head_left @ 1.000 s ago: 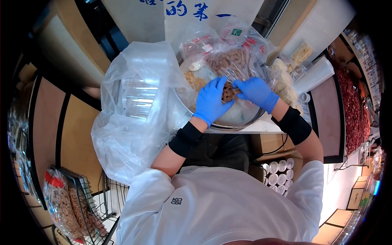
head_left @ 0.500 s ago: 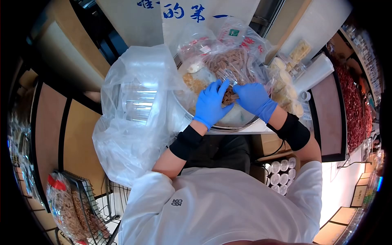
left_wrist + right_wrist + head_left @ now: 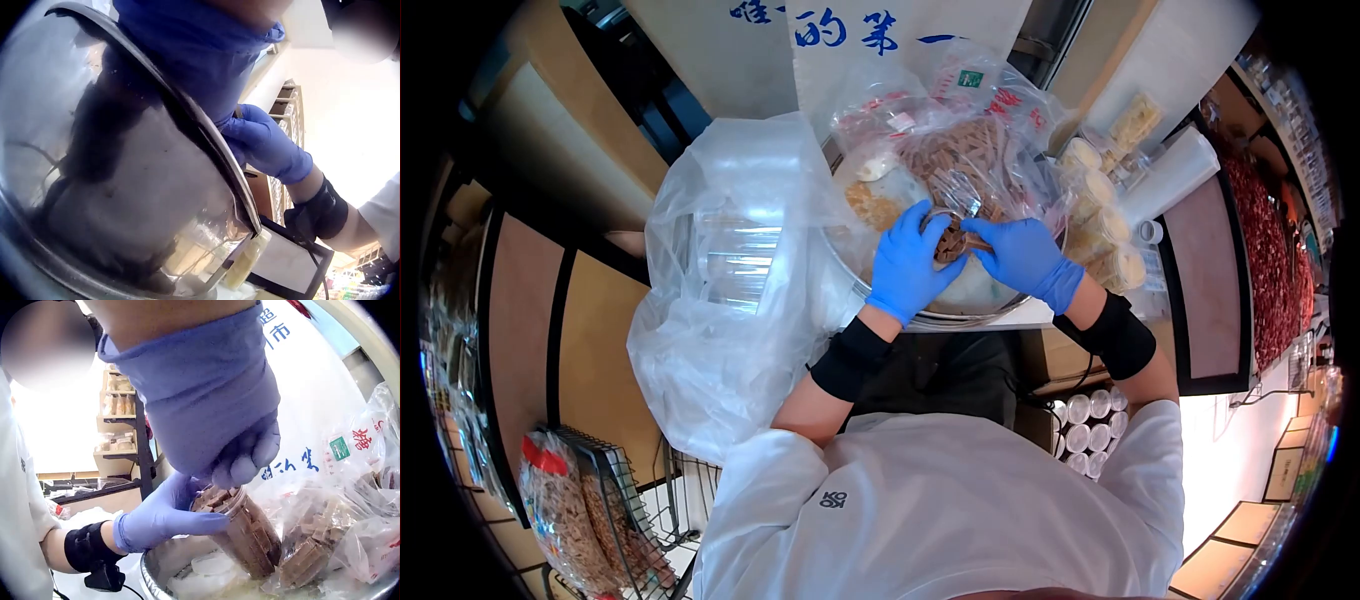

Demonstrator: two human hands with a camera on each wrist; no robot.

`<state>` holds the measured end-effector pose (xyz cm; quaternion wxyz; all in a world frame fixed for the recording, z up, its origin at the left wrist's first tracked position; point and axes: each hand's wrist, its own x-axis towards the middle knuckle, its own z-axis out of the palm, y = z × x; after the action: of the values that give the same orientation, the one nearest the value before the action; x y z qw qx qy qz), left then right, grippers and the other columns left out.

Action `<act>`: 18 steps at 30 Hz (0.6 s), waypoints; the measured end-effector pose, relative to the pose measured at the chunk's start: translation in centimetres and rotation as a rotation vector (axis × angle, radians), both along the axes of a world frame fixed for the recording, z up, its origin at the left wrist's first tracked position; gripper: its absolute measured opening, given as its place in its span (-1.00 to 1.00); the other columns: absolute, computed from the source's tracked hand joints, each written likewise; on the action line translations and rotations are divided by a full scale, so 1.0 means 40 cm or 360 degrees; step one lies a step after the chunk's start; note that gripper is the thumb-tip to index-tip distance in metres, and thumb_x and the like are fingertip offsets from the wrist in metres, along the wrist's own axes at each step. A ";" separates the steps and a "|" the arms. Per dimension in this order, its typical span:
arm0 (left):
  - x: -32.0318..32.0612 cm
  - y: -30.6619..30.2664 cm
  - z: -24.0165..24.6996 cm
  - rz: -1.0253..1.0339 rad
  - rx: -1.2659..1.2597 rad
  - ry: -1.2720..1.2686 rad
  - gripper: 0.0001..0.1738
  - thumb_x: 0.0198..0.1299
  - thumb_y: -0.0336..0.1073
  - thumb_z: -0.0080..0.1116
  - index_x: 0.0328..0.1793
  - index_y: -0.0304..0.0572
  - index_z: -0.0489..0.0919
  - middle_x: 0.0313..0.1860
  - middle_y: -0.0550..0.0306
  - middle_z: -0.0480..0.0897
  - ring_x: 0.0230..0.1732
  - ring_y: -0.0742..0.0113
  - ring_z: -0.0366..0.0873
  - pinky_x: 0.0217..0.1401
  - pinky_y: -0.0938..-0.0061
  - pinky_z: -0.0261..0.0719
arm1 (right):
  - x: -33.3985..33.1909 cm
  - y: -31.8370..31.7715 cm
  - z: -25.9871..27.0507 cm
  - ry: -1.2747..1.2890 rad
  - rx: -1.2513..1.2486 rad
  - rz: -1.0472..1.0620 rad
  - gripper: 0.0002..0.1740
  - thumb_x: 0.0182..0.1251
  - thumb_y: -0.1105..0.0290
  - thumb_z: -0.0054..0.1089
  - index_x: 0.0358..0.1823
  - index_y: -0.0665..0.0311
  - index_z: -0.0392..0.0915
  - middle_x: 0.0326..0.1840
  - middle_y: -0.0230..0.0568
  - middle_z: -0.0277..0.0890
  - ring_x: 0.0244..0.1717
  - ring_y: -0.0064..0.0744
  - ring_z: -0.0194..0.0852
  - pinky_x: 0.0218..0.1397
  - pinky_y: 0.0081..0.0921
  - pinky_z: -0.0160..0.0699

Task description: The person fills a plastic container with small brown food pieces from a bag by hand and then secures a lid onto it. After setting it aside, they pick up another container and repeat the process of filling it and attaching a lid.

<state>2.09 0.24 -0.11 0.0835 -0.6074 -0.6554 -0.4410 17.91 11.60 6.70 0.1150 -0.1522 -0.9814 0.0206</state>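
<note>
In the head view my blue-gloved left hand (image 3: 908,265) holds a clear plastic jar packed with brown stick-shaped pieces. The right wrist view shows the jar (image 3: 255,540) tilted, its open mouth toward me, with my left thumb along its rim. My right hand (image 3: 1028,262), gloved too, has its fingers curled at that mouth and pinches a brown stick (image 3: 978,241). Both hands are above a large steel basin (image 3: 125,181). More brown sticks lie in an open clear bag (image 3: 319,540) in the basin, just past the jar.
Left of the basin, a big translucent bag (image 3: 700,380) covers clear plastic cups (image 3: 745,250). Filled, lidded jars (image 3: 1105,225) line the right side, near a plastic roll (image 3: 1170,180). A box of lidded containers (image 3: 1090,430) is below the table edge. A wire basket (image 3: 615,500) stands lower left.
The jar's mouth, mostly covered by my hands half a second ago, shows more now. My right hand has lowered slightly and its fingers have shifted at the rim. The left hand still holds the jar.
</note>
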 end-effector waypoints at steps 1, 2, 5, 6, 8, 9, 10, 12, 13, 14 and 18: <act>-0.001 0.000 0.000 0.0003 -0.0011 0.0006 -0.25 -0.08 -0.03 0.49 0.27 -0.02 0.47 0.23 -0.20 0.48 0.12 -0.17 0.54 0.13 0.11 0.55 | 0.002 0.001 -0.003 0.0004 -0.0004 -0.0008 -0.62 0.26 0.21 0.22 0.10 0.10 0.56 -0.43 -0.02 0.63 -0.45 -0.01 0.63 -0.37 -0.18 0.59; -0.002 -0.003 0.003 -0.0005 -0.0016 0.0010 -0.25 -0.08 -0.03 0.49 0.27 -0.02 0.47 0.23 -0.20 0.48 0.12 -0.17 0.54 0.13 0.11 0.55 | 0.005 0.001 -0.007 0.0157 -0.0126 0.0025 -0.64 0.29 0.21 0.22 0.08 0.13 0.57 -0.42 0.00 0.63 -0.45 0.02 0.63 -0.37 -0.19 0.58; -0.005 -0.009 0.024 -0.0003 -0.0095 0.0011 -0.27 -0.06 -0.03 0.47 0.26 -0.04 0.48 0.22 -0.20 0.48 0.11 -0.18 0.54 0.11 0.12 0.56 | 0.004 0.002 -0.002 0.0432 -0.0430 -0.0106 -0.69 0.35 0.20 0.20 0.03 0.18 0.60 -0.42 0.03 0.62 -0.47 0.03 0.61 -0.38 -0.22 0.55; -0.006 -0.011 0.033 0.0003 -0.0163 0.0050 -0.28 -0.05 -0.02 0.46 0.25 -0.06 0.48 0.21 -0.20 0.48 0.10 -0.18 0.55 0.11 0.12 0.56 | 0.004 0.002 -0.001 0.0552 -0.0614 -0.0269 -0.70 0.38 0.20 0.19 -0.01 0.21 0.62 -0.42 0.05 0.61 -0.49 0.03 0.59 -0.40 -0.24 0.52; -0.005 -0.016 0.047 0.0004 -0.0236 0.0098 -0.29 -0.05 -0.02 0.45 0.24 -0.08 0.48 0.21 -0.21 0.48 0.09 -0.19 0.55 0.11 0.12 0.56 | 0.005 0.028 -0.037 0.0683 -0.0734 -0.0356 -0.71 0.40 0.18 0.18 -0.07 0.24 0.63 -0.46 0.04 0.59 -0.51 -0.03 0.58 -0.41 -0.26 0.49; -0.005 -0.018 0.052 0.0023 -0.0325 0.0135 -0.28 -0.04 -0.02 0.45 0.25 -0.10 0.47 0.22 -0.22 0.47 0.10 -0.18 0.54 0.12 0.12 0.56 | 0.007 0.043 -0.063 0.0809 -0.0848 -0.0437 -0.70 0.42 0.17 0.17 -0.13 0.28 0.63 -0.49 0.03 0.57 -0.53 -0.08 0.56 -0.42 -0.29 0.46; -0.005 -0.020 0.059 0.0044 -0.0414 0.0173 -0.27 -0.04 -0.02 0.44 0.26 -0.12 0.47 0.23 -0.23 0.47 0.12 -0.18 0.54 0.13 0.11 0.56 | 0.010 0.055 -0.086 0.0822 -0.0854 -0.0440 -0.70 0.42 0.17 0.17 -0.13 0.28 0.63 -0.49 0.03 0.57 -0.53 -0.08 0.56 -0.42 -0.29 0.46; 0.006 -0.027 0.090 0.0124 -0.0564 0.0171 -0.27 -0.04 -0.03 0.44 0.26 -0.12 0.46 0.26 -0.24 0.45 0.15 -0.18 0.53 0.15 0.11 0.55 | 0.017 0.071 -0.138 0.0766 -0.0824 -0.0589 -0.64 0.45 0.13 0.14 -0.21 0.34 0.61 -0.53 0.02 0.53 -0.54 -0.18 0.54 -0.41 -0.31 0.44; 0.011 -0.029 0.097 0.0208 -0.0708 0.0156 -0.27 -0.04 -0.04 0.44 0.26 -0.13 0.45 0.29 -0.26 0.44 0.18 -0.18 0.52 0.16 0.11 0.55 | 0.015 0.079 -0.174 0.0777 -0.0838 -0.0598 -0.64 0.45 0.13 0.14 -0.21 0.34 0.61 -0.53 0.02 0.53 -0.54 -0.18 0.54 -0.41 -0.31 0.44; 0.010 -0.029 0.094 0.0196 -0.0721 0.0172 -0.27 -0.04 -0.04 0.44 0.26 -0.13 0.45 0.29 -0.26 0.44 0.18 -0.18 0.52 0.16 0.11 0.55 | 0.012 0.086 -0.209 0.0763 -0.0909 -0.0629 -0.63 0.45 0.13 0.13 -0.22 0.36 0.59 -0.53 0.02 0.52 -0.52 -0.19 0.55 -0.40 -0.32 0.44; -0.007 -0.015 0.069 0.0324 -0.0516 0.0241 -0.26 -0.06 -0.06 0.46 0.26 -0.13 0.45 0.39 -0.27 0.38 0.25 -0.16 0.49 0.17 0.11 0.54 | -0.003 0.038 -0.154 0.0554 -0.1209 -0.0671 -0.63 0.45 0.13 0.12 -0.14 0.37 0.55 -0.45 0.09 0.56 -0.42 -0.07 0.61 -0.32 -0.27 0.50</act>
<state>1.82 -0.37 2.66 0.0780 -0.5749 -0.7677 -0.2720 17.78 13.14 0.55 0.2157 -0.3739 -0.8181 0.3799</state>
